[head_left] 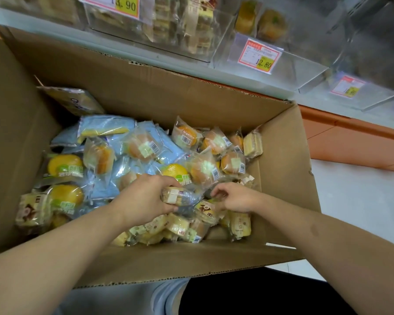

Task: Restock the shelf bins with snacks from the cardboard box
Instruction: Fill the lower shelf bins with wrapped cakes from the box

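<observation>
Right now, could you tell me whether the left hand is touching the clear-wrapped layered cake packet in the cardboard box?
Touching. The head view shows the left hand with fingers and thumb curled round the clear-wrapped layered cake packet.

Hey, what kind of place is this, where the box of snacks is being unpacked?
Most likely a shop aisle, perhaps a small supermarket. Clear shelf bins carry printed price tags, some bins already hold wrapped cakes, and a cardboard box of wrapped snacks sits below the shelf.
</observation>
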`<state>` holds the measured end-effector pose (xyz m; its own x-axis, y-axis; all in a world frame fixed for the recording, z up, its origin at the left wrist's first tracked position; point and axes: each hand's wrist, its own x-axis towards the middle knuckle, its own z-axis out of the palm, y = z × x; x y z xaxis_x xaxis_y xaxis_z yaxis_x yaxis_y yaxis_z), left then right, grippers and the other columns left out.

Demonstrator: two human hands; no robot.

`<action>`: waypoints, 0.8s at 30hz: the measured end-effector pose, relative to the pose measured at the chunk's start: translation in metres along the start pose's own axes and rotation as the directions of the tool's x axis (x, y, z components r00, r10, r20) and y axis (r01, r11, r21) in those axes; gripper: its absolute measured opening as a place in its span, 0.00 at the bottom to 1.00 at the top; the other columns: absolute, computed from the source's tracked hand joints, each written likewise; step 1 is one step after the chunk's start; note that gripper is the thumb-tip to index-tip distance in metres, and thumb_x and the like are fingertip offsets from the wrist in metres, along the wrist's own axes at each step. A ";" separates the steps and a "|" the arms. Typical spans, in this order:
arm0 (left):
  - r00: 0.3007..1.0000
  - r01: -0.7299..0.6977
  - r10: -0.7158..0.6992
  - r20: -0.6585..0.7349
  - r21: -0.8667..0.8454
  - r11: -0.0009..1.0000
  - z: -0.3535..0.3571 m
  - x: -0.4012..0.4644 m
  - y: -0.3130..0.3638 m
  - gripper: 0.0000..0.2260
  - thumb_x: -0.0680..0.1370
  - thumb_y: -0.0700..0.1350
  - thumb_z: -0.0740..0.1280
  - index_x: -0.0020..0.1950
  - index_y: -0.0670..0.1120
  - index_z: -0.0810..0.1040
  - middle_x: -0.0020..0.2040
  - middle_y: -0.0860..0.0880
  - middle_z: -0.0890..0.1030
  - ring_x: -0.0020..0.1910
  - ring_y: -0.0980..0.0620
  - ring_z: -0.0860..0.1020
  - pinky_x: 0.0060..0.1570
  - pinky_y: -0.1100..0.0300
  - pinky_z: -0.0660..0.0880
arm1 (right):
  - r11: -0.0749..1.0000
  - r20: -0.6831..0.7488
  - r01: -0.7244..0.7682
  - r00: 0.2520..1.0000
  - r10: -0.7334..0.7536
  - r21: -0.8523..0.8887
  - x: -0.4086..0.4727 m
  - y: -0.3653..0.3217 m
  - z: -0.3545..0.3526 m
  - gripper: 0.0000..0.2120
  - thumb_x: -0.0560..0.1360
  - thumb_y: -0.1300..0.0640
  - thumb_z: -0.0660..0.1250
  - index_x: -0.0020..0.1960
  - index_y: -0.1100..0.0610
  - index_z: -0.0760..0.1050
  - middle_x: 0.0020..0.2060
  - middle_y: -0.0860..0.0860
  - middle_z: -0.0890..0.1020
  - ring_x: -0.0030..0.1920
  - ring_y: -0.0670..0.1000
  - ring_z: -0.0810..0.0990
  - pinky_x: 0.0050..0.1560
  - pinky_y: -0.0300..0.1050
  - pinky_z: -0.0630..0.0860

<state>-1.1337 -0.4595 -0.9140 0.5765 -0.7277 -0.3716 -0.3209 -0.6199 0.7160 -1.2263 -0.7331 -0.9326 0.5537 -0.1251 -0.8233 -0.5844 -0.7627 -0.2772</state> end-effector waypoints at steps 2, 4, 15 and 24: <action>1.000 0.025 -0.025 0.000 -0.018 1.000 0.000 0.002 -0.002 0.19 0.72 0.54 0.81 0.62 0.59 0.83 0.44 0.60 0.84 0.42 0.63 0.80 0.44 0.62 0.78 | 0.995 -0.011 -0.036 0.999 0.036 -0.087 0.015 0.008 0.015 0.25 0.75 0.45 0.78 0.69 0.49 0.77 0.58 0.45 0.80 0.58 0.49 0.80 0.58 0.43 0.77; 1.000 0.025 -0.025 0.003 -0.016 1.000 0.001 0.005 -0.001 0.19 0.73 0.54 0.81 0.63 0.58 0.82 0.44 0.61 0.83 0.39 0.64 0.79 0.43 0.63 0.78 | 0.987 -0.002 -0.074 0.997 0.074 -0.140 0.025 0.013 0.029 0.29 0.74 0.42 0.78 0.70 0.49 0.75 0.61 0.47 0.80 0.59 0.50 0.79 0.59 0.45 0.78; 0.989 0.147 -0.149 0.003 -0.189 0.971 -0.008 0.003 0.008 0.20 0.71 0.59 0.80 0.59 0.58 0.80 0.37 0.55 0.84 0.32 0.58 0.81 0.34 0.57 0.79 | 0.981 -0.021 -0.059 0.998 0.056 -0.186 0.001 0.002 0.016 0.32 0.69 0.50 0.82 0.69 0.53 0.74 0.54 0.48 0.81 0.52 0.50 0.80 0.48 0.44 0.79; 0.964 0.180 -0.258 -0.070 -0.543 0.820 -0.100 -0.026 0.066 0.18 0.73 0.63 0.78 0.45 0.49 0.80 0.32 0.54 0.84 0.33 0.57 0.83 0.34 0.64 0.80 | 0.912 -0.324 0.410 0.862 -0.390 -0.008 -0.135 -0.090 -0.078 0.27 0.69 0.59 0.81 0.65 0.42 0.81 0.62 0.39 0.77 0.64 0.40 0.77 0.66 0.44 0.78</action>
<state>-1.0949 -0.4528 -0.7982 0.6907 -0.5209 -0.5016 0.2487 -0.4803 0.8411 -1.2024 -0.6975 -0.7575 0.8976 -0.0161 -0.4404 -0.3012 -0.7520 -0.5864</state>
